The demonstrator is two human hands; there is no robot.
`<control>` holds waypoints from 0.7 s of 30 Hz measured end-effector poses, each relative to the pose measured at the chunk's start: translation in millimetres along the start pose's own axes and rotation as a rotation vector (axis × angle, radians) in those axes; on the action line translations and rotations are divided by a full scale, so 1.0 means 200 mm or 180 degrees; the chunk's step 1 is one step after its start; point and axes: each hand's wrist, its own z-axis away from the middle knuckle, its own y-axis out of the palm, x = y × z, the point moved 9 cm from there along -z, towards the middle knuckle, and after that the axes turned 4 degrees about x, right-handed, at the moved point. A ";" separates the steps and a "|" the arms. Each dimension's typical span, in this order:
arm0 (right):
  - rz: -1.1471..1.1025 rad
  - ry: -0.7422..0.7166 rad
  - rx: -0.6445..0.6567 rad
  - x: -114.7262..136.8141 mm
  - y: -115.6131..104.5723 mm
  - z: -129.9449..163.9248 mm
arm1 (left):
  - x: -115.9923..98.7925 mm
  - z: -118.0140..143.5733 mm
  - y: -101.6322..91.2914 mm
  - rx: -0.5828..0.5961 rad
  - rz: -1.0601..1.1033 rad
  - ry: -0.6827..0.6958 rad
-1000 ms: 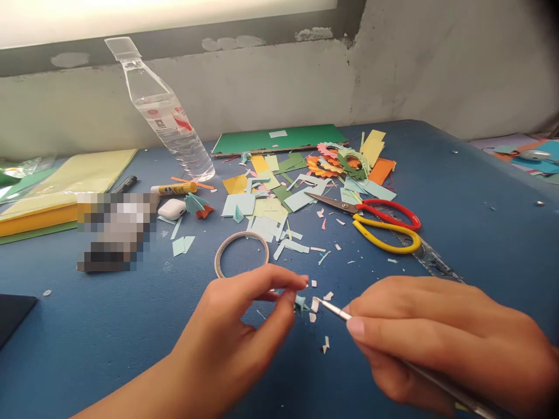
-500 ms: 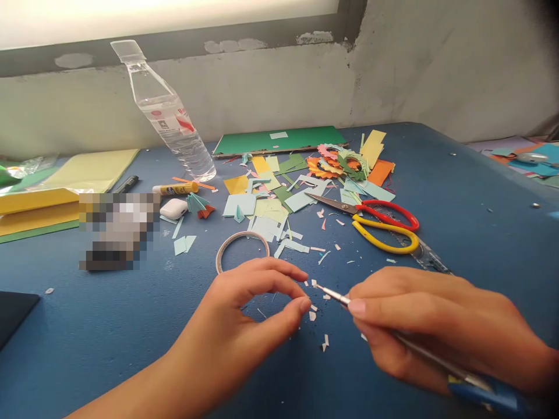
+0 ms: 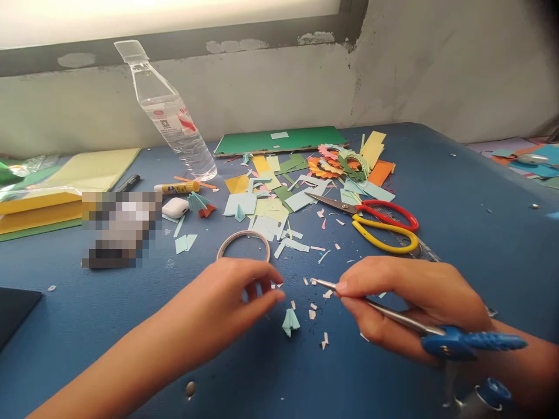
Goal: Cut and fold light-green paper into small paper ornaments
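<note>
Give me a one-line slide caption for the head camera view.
Right hand holds blue-handled tweezers; left hand hovers beside a folded pale-blue paper piece on the blue table.

We can't make out the pixelated blob [image 3: 121, 228] left of the earbud case [image 3: 175, 207]. The ruler [image 3: 425, 251] mostly hides under the scissors [image 3: 379, 223] and right hand [image 3: 410, 305]. Both forearms run off the bottom edge, and the bottle label [image 3: 172, 120] is too small to read.

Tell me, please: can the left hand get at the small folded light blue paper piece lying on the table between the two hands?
Probably yes. The folded paper piece lies bare on the blue table, just beside the left hand, with only tiny scraps around it. The right hand and its blue-handled tool stay off to the other side.
</note>
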 end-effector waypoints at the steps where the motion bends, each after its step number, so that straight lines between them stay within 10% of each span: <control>1: 0.0012 -0.0001 0.0078 0.00 0.01 0.00 | 0.00 0.01 0.04 0.0221 -0.0006 -0.0037; 12: -0.0289 0.0278 0.0219 -0.04 0.04 0.01 | -0.12 0.00 0.15 0.0725 0.0019 0.0712; 21: -0.0920 0.0264 -0.0084 0.00 0.02 0.02 | -0.12 -0.01 0.09 0.0728 0.2162 0.0410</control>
